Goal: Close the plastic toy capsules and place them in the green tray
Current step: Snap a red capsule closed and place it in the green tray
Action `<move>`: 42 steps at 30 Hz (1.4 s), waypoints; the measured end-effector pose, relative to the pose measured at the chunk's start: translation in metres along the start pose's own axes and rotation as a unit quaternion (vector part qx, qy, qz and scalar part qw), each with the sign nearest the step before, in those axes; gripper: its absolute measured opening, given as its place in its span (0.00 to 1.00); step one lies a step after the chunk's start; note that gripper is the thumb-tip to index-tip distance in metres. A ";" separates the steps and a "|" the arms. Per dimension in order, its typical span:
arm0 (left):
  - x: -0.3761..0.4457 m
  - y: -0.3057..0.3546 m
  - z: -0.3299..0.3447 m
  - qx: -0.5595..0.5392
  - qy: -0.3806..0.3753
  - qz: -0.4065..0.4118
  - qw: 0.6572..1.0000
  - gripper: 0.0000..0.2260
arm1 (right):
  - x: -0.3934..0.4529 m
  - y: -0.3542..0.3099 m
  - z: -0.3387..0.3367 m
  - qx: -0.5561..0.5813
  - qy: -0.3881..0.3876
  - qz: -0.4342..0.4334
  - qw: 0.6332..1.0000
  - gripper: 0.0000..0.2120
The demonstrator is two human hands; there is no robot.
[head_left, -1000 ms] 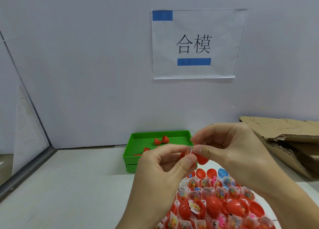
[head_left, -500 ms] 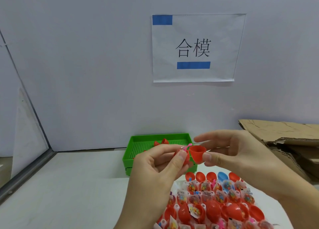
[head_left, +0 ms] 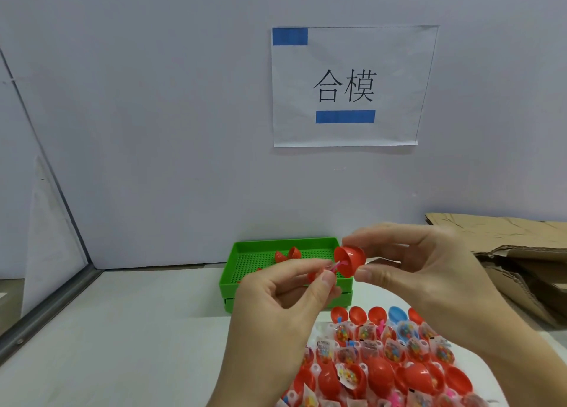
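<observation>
My right hand (head_left: 429, 271) pinches a red capsule half (head_left: 351, 260) between thumb and forefinger, its hollow side turned left. My left hand (head_left: 285, 296) pinches the other red half (head_left: 312, 276), mostly hidden by my fingers, with a pink toy piece (head_left: 336, 266) sticking out toward the right half. The two halves are apart, held above the green tray (head_left: 245, 251). A few closed red capsules (head_left: 288, 253) lie in the tray. Several open red capsules with candy packets (head_left: 383, 360) sit in rows at the bottom.
A torn cardboard box (head_left: 515, 253) lies at the right against the wall. A paper sign (head_left: 349, 87) hangs on the wall above the tray. A metal frame edge (head_left: 46, 311) runs along the left side of the white table (head_left: 138, 330).
The two halves, pressed together a second ago, have come apart. My right hand has lifted its red half up and right, and the pink piece shows between the halves.
</observation>
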State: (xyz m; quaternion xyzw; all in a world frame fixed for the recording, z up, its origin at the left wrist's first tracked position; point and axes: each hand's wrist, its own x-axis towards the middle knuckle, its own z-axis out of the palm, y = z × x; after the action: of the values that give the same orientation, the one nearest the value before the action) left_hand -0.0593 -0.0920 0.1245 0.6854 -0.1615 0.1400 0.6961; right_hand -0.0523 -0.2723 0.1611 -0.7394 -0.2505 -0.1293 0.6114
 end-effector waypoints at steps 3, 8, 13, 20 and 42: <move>-0.002 -0.001 0.000 0.043 0.019 0.020 0.999 0.12 | 0.000 0.001 0.001 -0.003 -0.002 -0.015 1.000 0.13; -0.005 0.005 0.005 0.116 0.052 0.079 0.989 0.10 | 0.000 0.002 0.002 0.004 0.000 -0.031 1.000 0.14; -0.006 0.008 0.007 0.163 0.081 0.112 0.977 0.12 | 0.000 -0.002 0.006 -0.003 0.011 -0.048 0.999 0.13; -0.005 0.009 0.007 0.219 0.059 0.137 0.964 0.13 | 0.001 0.000 0.016 -0.079 0.025 -0.060 0.995 0.20; 0.002 0.006 -0.006 -0.056 -0.017 0.069 0.996 0.16 | 0.000 0.000 0.018 -0.006 0.041 -0.056 0.998 0.15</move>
State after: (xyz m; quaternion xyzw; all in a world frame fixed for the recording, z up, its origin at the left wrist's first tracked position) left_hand -0.0602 -0.0858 0.1307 0.6352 -0.2276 0.1667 0.7190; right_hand -0.0545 -0.2548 0.1566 -0.7217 -0.2657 -0.1949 0.6088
